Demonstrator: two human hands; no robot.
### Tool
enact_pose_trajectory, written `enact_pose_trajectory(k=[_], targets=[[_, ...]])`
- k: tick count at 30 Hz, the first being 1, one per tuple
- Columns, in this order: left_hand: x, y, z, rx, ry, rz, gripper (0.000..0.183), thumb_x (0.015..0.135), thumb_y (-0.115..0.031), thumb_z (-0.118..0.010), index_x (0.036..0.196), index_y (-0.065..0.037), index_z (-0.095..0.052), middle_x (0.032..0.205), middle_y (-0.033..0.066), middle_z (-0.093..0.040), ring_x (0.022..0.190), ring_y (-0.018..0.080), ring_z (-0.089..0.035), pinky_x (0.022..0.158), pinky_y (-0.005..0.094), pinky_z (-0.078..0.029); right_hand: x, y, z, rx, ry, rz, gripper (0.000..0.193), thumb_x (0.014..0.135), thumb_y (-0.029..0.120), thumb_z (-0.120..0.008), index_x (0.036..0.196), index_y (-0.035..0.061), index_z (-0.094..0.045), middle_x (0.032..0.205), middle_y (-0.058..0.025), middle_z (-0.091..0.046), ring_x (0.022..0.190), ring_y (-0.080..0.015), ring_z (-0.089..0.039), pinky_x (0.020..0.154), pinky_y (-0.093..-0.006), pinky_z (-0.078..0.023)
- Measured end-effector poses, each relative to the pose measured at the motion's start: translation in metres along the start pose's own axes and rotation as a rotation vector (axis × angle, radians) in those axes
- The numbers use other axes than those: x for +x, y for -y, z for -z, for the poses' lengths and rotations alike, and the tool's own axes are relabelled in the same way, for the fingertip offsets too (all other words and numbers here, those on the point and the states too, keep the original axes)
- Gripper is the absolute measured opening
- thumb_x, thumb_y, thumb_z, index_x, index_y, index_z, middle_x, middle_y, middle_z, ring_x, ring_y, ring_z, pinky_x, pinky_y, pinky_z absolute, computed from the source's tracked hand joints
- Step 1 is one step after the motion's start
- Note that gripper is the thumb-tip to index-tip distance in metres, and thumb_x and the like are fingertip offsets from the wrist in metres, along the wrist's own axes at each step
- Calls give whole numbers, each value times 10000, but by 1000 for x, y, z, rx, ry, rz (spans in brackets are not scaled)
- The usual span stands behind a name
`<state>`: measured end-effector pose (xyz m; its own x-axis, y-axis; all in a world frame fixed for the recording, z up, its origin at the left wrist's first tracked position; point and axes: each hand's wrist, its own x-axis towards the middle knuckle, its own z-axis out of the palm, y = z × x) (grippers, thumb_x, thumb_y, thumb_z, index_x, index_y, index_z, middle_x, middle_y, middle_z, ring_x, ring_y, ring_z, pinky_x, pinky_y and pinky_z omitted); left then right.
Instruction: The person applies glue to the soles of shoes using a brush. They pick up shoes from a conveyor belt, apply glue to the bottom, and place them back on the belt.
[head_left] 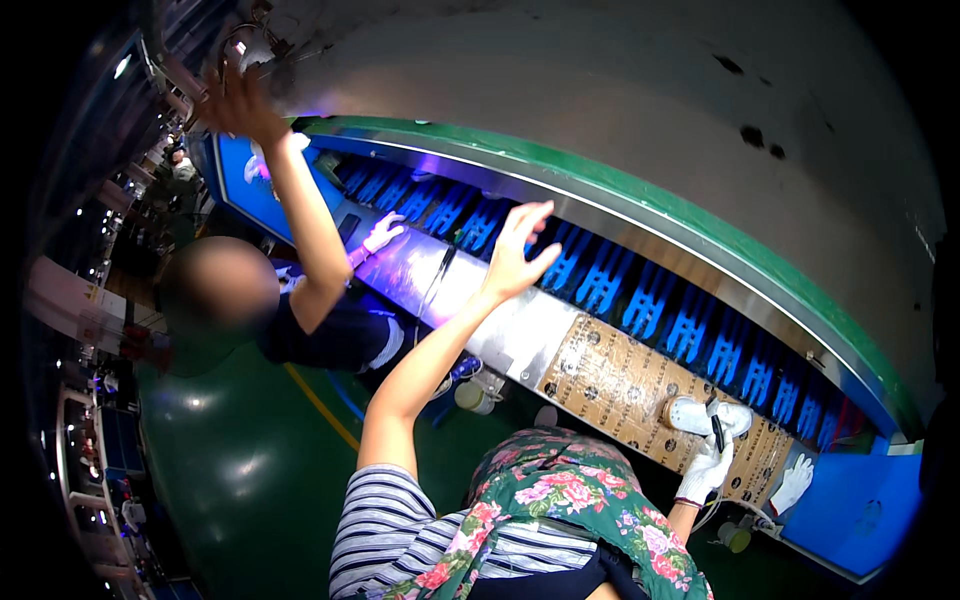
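My left hand (519, 254) is bare and raised over the metal ledge, in front of a row of blue forked racks (600, 285). Its fingers are spread, with nothing in them. Low on the right, my right hand (706, 472) wears a white knitted glove and closes on a white shoe (690, 414). The shoe shows a tan end and a black strip, and it is held just over brown printed cardboard (610, 375) covering the ledge. My fingers partly cover the shoe, so its exact grip point is hard to see.
A loose white glove (794, 484) lies near the blue end panel (855, 510). At left a co-worker (320, 320) has one arm raised and a hand (383, 233) at the ledge under violet light. A green-edged metal hood (640, 190) overhangs the racks.
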<state>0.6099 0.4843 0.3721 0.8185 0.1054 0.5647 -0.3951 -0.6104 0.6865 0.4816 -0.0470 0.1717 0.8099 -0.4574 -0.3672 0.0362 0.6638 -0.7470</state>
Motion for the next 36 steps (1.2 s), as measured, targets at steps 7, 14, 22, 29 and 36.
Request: enact_pose_trajectory(k=[7,14,22,29,36], targets=[[151,70,-8,87,7,297,315,854,-281,-729,988,4,-710,986,223,-710,952,360,-688,786,457,-544,-35,6,-62,-664,163,351,169,889,-16,-728,1047,26,-684,955,-24,-657,809,-110,-605,731,-262,-495],[127,88,-17,78,-141,252,251,904,-225,-689,1006,4,-714,919,196,-698,906,336,-686,792,424,-541,-44,4,-86,-677,200,334,154,876,-53,-717,932,63,-634,891,8,-602,759,-80,-543,669,-233,-450],[6,5,34,-454,-166,13,161,932,-23,-679,1069,-7,-596,1222,110,-509,1120,186,-576,951,312,-509,-40,24,-99,-810,324,393,165,915,-41,-686,1072,-5,-721,1037,-57,-692,864,-125,-643,755,-258,-536],[-85,-57,97,-162,-634,-76,492,807,-190,-741,1169,-65,-432,1204,155,-517,1113,256,-530,1069,406,-386,-56,59,-149,-685,463,251,241,933,52,-701,1164,-14,-719,1042,-81,-728,819,-125,-661,757,-263,-525],[-80,-88,74,-846,-478,435,374,939,-109,-492,1292,-6,-561,1145,158,-690,1019,205,-664,915,319,-529,-85,93,-180,-382,527,97,282,909,25,-675,1181,-51,-672,1040,-101,-686,833,-143,-639,789,-270,-516]])
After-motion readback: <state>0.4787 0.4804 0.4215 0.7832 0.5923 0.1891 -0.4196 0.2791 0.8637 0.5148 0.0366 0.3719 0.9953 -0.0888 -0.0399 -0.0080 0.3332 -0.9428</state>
